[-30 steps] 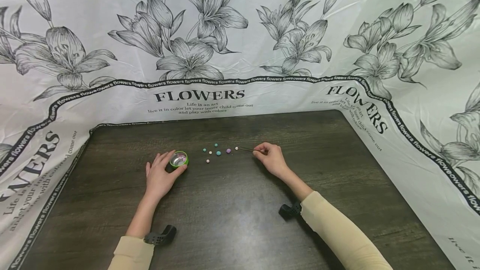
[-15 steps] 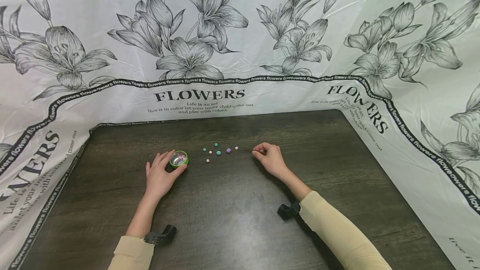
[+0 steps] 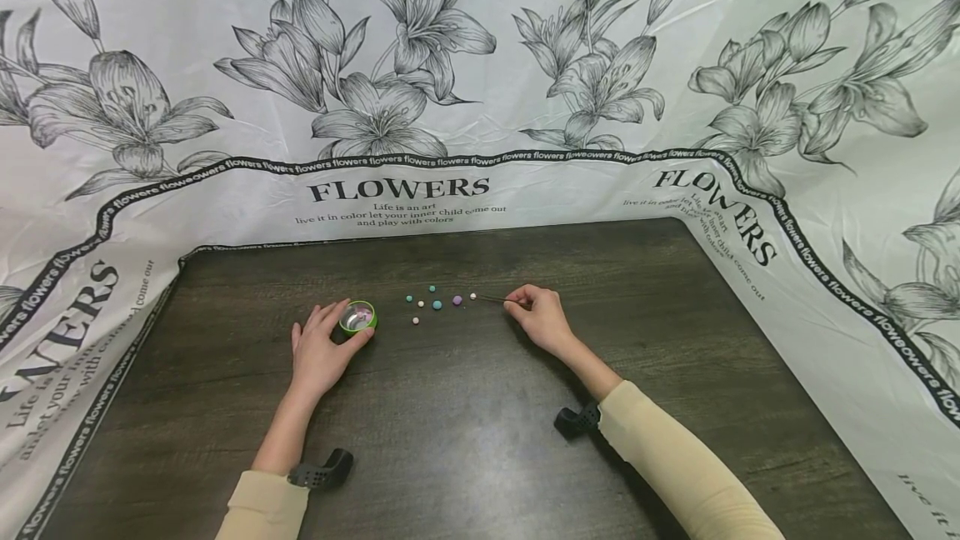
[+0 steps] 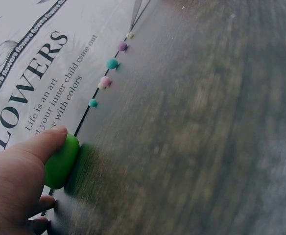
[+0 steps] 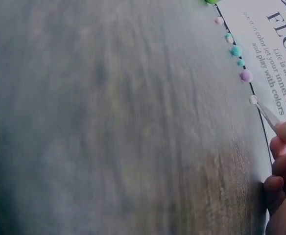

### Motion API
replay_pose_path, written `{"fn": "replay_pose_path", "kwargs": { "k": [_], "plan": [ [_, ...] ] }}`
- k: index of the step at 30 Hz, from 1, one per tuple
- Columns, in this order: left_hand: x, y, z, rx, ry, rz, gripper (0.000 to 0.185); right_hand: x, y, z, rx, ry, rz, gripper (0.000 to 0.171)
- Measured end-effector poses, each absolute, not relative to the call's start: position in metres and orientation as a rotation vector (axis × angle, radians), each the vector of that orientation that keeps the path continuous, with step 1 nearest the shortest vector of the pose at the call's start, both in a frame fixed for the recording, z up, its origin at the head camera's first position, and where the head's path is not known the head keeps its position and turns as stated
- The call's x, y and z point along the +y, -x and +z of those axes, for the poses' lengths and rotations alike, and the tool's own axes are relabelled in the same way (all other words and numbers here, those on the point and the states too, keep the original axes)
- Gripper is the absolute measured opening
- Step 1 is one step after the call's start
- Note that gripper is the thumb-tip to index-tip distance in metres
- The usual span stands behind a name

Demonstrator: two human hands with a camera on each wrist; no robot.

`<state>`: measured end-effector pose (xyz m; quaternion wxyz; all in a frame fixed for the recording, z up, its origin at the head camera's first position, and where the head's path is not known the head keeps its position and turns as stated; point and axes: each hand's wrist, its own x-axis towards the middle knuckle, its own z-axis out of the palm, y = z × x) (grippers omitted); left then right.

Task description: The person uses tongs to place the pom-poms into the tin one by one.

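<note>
My left hand [image 3: 321,357] holds a small round green-rimmed container [image 3: 361,302], thumb on its near side and fingers around the far left. Something pinkish lies inside it. In the left wrist view, its bright green wall [image 4: 63,161] shows beside the thumb. Thumb and fingers of my right hand [image 3: 543,322] pinch thin metal tweezers [image 5: 269,116], pointing left. Their tips are right at a small whitish bead [image 5: 253,99]. Left of that bead sit a purple bead [image 3: 457,301], a larger teal bead [image 3: 437,305] and several smaller teal and pale pink ones.
Dark wood-grain tabletop [image 3: 450,407] lies under both hands. White cloth with flower drawings and lettering [image 3: 401,190] rises along the table's back and sides. Black wrist-worn devices, one at the left wrist [image 3: 322,470] and one at the right wrist [image 3: 577,421], sit by the beige sleeves.
</note>
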<state>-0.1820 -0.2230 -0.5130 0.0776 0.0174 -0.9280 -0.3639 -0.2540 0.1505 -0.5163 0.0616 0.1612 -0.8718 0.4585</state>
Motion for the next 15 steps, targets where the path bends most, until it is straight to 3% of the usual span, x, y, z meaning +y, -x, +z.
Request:
{"fn": "replay_pose_path", "kwargs": {
  "k": [15],
  "plan": [
    [-0.2226, 0.1812, -0.5118, -2.773, -0.051, -1.095, 0.073, 0.1492, 0.253, -0.5155, -2.633, -0.504, 1.337, 0.004]
  ]
}}
